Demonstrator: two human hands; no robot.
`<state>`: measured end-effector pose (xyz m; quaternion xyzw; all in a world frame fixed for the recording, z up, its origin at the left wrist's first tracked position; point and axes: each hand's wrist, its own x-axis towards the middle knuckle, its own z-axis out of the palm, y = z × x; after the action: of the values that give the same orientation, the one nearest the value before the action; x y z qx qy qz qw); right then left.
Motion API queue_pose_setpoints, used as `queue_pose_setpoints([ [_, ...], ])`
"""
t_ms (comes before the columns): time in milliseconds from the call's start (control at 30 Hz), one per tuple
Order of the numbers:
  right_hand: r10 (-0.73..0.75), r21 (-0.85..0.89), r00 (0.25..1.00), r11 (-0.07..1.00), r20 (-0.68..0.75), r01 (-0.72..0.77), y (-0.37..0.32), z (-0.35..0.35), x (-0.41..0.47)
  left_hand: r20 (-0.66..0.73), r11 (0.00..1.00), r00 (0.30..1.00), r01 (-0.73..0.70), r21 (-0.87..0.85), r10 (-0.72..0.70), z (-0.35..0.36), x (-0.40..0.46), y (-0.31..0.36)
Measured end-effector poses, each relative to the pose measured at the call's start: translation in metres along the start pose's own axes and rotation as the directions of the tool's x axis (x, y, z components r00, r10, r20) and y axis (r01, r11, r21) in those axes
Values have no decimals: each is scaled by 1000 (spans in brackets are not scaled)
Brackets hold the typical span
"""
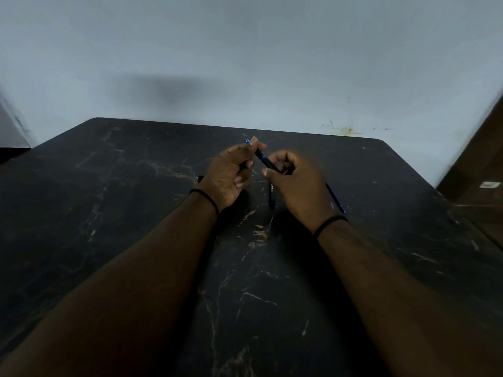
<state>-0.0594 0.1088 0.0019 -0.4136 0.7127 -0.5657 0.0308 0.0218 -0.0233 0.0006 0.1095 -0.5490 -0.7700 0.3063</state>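
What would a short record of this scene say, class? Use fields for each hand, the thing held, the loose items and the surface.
left hand: pinches the upper, blue-tipped end of the held pen
right hand: grips the lower end of the same pen
held pen: dark barrel, tilted, above the table
second pen: lies on the table between the hands
third pen: lies beside the right hand, partly hidden
table: black, marble-veined

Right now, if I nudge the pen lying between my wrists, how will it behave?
The pen looks slim and round, so it would probably roll sideways. The table looks smooth, so it may also slide. Its thin, straight barrel suggests stiff and light.
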Motion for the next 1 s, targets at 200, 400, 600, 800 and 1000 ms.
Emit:
queue_pose_setpoints([
  [200, -66, -91, 997, 994, 33, 69, -3, 3, -4, -3, 1000, 1000, -7, -16, 7, 2, 2, -1],
  [400, 11, -137, 998, 991, 63, -2, -12, 1, -6, -6, 1000, 1000, -8, 25, 9, 2, 1, 0],
  [600, -5, -78, 1000, 997, 13, 6, -6, 2, -3, 2, 1000, 1000, 0, 9, 0, 2, -1, 1],
  [800, 17, -64, 999, 998, 41, -15, -8, 1, -5, 12, 1000, 1000, -4, 23, 3, 2, 0, -1],
  [1000, -14, -156, 1000, 988, 9, 15, -11, 1, -5, 13, 999, 1000, 12, 46, -13, 3, -1, 0],
])
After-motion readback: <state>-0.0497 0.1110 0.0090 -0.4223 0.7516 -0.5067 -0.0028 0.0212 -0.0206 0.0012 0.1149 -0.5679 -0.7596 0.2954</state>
